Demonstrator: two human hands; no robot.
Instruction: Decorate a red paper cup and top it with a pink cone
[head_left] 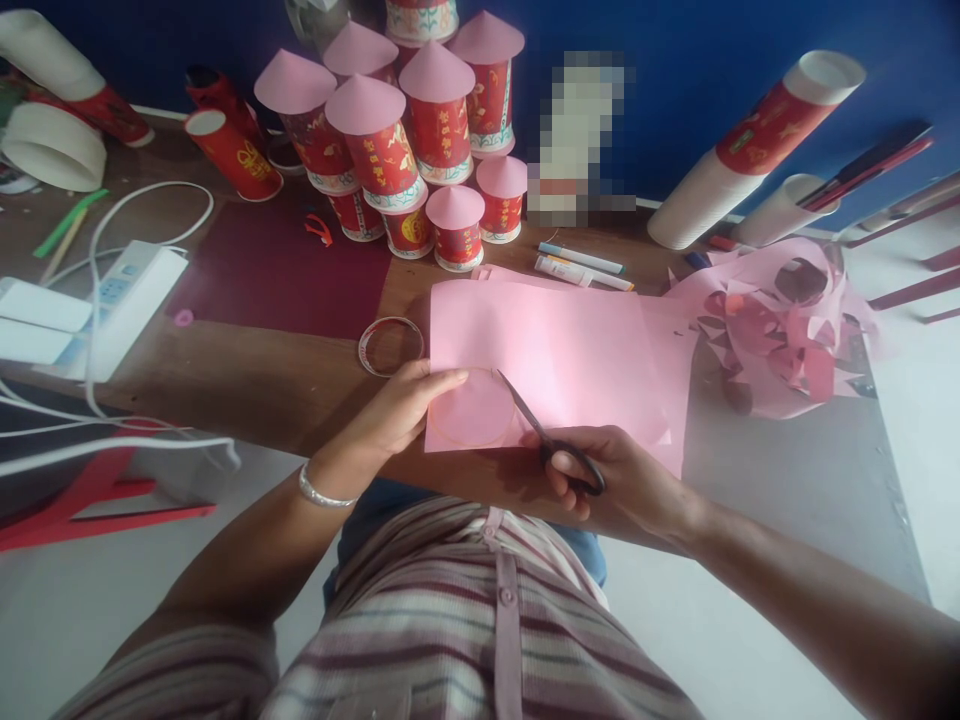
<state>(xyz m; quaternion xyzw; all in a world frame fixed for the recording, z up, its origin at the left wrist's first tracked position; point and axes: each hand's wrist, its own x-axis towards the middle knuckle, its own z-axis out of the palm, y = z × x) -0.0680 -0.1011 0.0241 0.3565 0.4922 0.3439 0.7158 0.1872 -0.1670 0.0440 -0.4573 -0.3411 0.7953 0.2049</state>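
Observation:
A pink paper sheet [570,350] lies over the front edge of the wooden table [247,370], with a pencilled circle near its lower left corner. My left hand [401,405] pinches that corner beside the circle. In my right hand [615,480] are black scissors [551,440], fingers through the handles. The blades point up and left, cutting into the sheet at the circle's right edge.
Red paper cups with pink cone tops [409,130] stand stacked at the back. A tape ring [390,345] lies left of the sheet. Pink paper scraps [780,320] pile up at the right. Markers [581,265], white cup stacks [750,150] and a white power strip with cables [120,300] are around.

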